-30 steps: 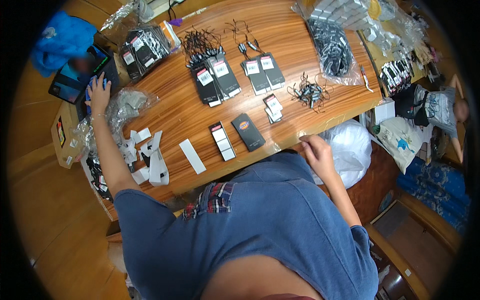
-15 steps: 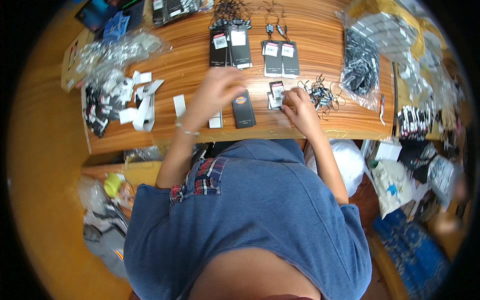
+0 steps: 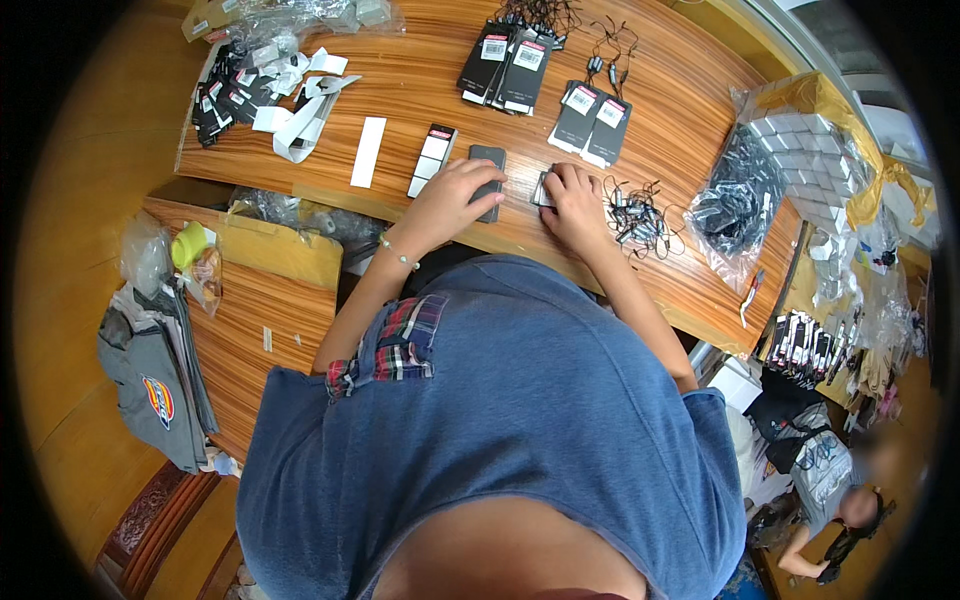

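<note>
Two tag groups with cords; uncorded stack and small tags under the hands

Left hand (image 3: 455, 202): fingers slightly parted and bent over a dark card stack (image 3: 487, 155), touching it. Whether it grips cannot be told; the thumb side is hidden. The stack lies on the wooden table (image 3: 420, 70) close to the near edge, right of an upright-lying dark card with white blocks (image 3: 432, 162).

Right hand (image 3: 577, 208): fingers curled down over the small tags (image 3: 543, 190), mostly covered. Any pinch cannot be told.

Done, as judged from the layout: a larger corded tag group (image 3: 508, 68) and a smaller corded tag group (image 3: 590, 124) lie farther back, stickers on their faces, black cords at their tops, apparently attached.

Left, by the same reading: no cord shows on the dark stack or the card with white blocks. Loose black cords (image 3: 640, 222) lie in a tangle just right of the right hand. A white strip (image 3: 369, 152) lies apart, to the left. The number outstanding cannot be counted.
</note>
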A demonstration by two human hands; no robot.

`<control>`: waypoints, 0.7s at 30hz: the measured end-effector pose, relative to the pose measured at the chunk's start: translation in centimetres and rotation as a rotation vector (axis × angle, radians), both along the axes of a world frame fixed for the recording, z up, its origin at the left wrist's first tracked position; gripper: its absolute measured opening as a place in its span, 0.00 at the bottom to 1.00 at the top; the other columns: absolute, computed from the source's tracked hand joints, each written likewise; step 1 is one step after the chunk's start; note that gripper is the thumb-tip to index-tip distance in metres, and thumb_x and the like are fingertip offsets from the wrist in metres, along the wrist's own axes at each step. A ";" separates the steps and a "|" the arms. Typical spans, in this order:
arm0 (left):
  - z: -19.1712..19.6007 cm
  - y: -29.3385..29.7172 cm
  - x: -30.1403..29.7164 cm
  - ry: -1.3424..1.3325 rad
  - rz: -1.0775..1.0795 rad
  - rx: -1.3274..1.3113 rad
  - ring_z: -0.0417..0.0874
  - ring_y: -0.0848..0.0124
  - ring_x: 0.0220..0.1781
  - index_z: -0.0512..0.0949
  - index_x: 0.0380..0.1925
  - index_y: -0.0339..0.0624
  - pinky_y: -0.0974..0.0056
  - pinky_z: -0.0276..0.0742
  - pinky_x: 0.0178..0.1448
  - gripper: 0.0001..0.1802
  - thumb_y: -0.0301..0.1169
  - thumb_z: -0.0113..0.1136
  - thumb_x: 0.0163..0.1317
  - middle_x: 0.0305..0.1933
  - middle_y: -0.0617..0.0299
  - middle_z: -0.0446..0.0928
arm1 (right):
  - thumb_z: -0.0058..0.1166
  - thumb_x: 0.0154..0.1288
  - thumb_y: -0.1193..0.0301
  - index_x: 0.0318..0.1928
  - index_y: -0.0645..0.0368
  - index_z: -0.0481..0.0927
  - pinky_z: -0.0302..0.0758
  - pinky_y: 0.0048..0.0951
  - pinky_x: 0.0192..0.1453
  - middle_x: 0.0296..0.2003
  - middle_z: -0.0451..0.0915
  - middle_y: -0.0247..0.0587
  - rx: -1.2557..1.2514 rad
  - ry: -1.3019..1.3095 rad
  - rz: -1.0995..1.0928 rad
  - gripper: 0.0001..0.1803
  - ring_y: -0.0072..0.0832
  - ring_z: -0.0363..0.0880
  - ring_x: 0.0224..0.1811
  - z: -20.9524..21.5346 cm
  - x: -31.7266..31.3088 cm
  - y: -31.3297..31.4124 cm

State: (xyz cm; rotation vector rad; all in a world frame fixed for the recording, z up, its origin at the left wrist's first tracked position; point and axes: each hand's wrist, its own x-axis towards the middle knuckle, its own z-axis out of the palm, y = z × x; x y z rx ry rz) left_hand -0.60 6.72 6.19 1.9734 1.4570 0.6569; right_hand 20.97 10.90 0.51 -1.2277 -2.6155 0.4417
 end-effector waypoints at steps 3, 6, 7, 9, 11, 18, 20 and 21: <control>-0.4 -0.2 -0.2 -0.017 0.020 -0.028 0.73 0.57 0.50 0.75 0.40 0.38 0.60 0.69 0.54 0.14 0.35 0.55 0.58 0.45 0.54 0.75 | 0.61 0.43 0.70 0.42 0.58 0.72 0.65 0.44 0.53 0.46 0.68 0.42 0.003 0.002 -0.011 0.22 0.40 0.66 0.51 -0.5 -0.2 -0.2; 0.4 0.5 -0.4 -0.002 -0.022 -0.113 0.74 0.57 0.51 0.75 0.43 0.39 0.60 0.70 0.54 0.14 0.33 0.56 0.58 0.47 0.53 0.74 | 0.61 0.43 0.71 0.42 0.58 0.71 0.65 0.43 0.52 0.46 0.69 0.44 -0.047 -0.027 -0.012 0.22 0.41 0.66 0.50 -0.5 -0.2 0.2; 0.3 0.6 -0.6 -0.006 -0.035 -0.118 0.74 0.58 0.51 0.75 0.43 0.38 0.61 0.70 0.54 0.14 0.33 0.56 0.58 0.47 0.53 0.74 | 0.61 0.42 0.71 0.42 0.58 0.71 0.66 0.42 0.52 0.46 0.69 0.45 -0.078 -0.035 -0.009 0.22 0.41 0.66 0.50 -0.4 -0.4 0.0; 0.1 1.1 -1.1 -0.012 -0.060 -0.127 0.75 0.58 0.50 0.75 0.43 0.38 0.61 0.70 0.53 0.14 0.33 0.55 0.58 0.46 0.53 0.74 | 0.61 0.43 0.73 0.41 0.59 0.71 0.67 0.42 0.51 0.43 0.70 0.46 -0.047 0.027 -0.028 0.21 0.42 0.67 0.49 -0.3 -0.6 -0.2; -0.4 1.4 -1.5 -0.018 -0.086 -0.136 0.75 0.58 0.48 0.74 0.43 0.38 0.61 0.71 0.53 0.15 0.33 0.55 0.58 0.46 0.53 0.74 | 0.61 0.43 0.73 0.41 0.59 0.71 0.68 0.41 0.50 0.42 0.70 0.46 -0.040 0.090 -0.052 0.21 0.43 0.67 0.49 -0.9 -0.8 -0.4; -0.8 2.0 -2.6 -0.044 -0.199 -0.144 0.74 0.59 0.49 0.74 0.43 0.38 0.61 0.69 0.53 0.15 0.34 0.54 0.59 0.45 0.53 0.74 | 0.64 0.36 0.76 0.38 0.58 0.71 0.70 0.41 0.47 0.38 0.69 0.50 -0.182 0.020 -0.215 0.23 0.46 0.69 0.44 -0.7 -1.8 -0.5; -1.3 2.2 -2.5 -0.051 -0.236 -0.139 0.74 0.59 0.49 0.74 0.43 0.39 0.61 0.69 0.54 0.14 0.35 0.53 0.60 0.45 0.53 0.74 | 0.63 0.36 0.78 0.37 0.58 0.71 0.70 0.41 0.47 0.38 0.69 0.50 -0.181 0.047 -0.242 0.23 0.46 0.69 0.44 -1.1 -1.9 -0.6; -1.6 2.4 -2.6 -0.075 -0.247 -0.127 0.74 0.58 0.48 0.75 0.42 0.39 0.60 0.69 0.53 0.15 0.36 0.53 0.60 0.44 0.53 0.74 | 0.63 0.36 0.78 0.37 0.59 0.71 0.70 0.41 0.47 0.38 0.69 0.51 -0.180 0.061 -0.254 0.22 0.46 0.69 0.44 -1.3 -2.1 -0.7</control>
